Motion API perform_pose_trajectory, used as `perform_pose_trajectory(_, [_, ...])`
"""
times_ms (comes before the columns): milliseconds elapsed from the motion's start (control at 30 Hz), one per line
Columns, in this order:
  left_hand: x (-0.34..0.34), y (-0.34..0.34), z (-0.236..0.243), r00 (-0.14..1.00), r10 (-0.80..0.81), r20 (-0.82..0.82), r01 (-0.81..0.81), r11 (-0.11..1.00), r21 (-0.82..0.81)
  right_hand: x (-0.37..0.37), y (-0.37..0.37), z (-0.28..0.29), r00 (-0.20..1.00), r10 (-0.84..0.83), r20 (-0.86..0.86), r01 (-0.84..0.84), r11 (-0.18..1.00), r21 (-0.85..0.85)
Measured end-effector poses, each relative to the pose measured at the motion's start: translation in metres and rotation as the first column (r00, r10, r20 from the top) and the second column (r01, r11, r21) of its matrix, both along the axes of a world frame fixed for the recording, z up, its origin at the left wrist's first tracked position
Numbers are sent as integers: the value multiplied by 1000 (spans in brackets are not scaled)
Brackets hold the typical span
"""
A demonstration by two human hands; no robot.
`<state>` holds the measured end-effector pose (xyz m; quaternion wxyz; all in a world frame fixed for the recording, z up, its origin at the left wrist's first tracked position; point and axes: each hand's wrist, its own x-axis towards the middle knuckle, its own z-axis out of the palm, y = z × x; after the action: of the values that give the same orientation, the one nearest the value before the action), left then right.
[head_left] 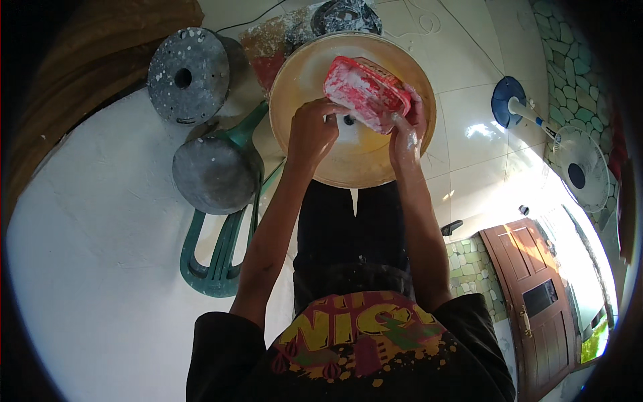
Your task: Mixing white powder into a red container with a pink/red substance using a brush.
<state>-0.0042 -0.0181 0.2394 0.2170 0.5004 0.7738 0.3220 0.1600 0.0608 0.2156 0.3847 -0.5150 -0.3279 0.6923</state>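
A red rectangular plastic tub (365, 94), smeared with white residue, is held tilted above a large round tan basin (284, 80). My right hand (408, 130) grips the tub's right end, its thumb in front and its fingers behind the far side. White residue coats that hand. At the tub's lower left edge, my left hand (313, 130) is closed, with its curled fingertips against the edge; part of the fingers is hidden. Below the tub, a small black hub (348, 120) shows in the whitish middle of the basin.
Left of the basin are a speckled grey cylinder (201, 80), a dark round-topped piece (214, 174) and a green plastic chair (201, 278). A white-spattered dark object (345, 17) stands behind the basin. To the right are a fan (579, 171) with a blue base and a brown door (529, 295).
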Motion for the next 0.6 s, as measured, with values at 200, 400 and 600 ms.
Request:
perform_pose_trajectory(200, [14,8,-6,903,395,168,-322,883,-343,1,2,-5,971,-119,-206,83,981,-176])
perform_pose_trajectory(400, [51,2,-4,791,483,376,-579,790,203,7,7,-15,899,-240,-366,64,899,-432])
perform_pose_trajectory(600, [61,20,-7,227,252,941,-692,722,-27,9,4,-23,951,-157,-267,-9,848,-530])
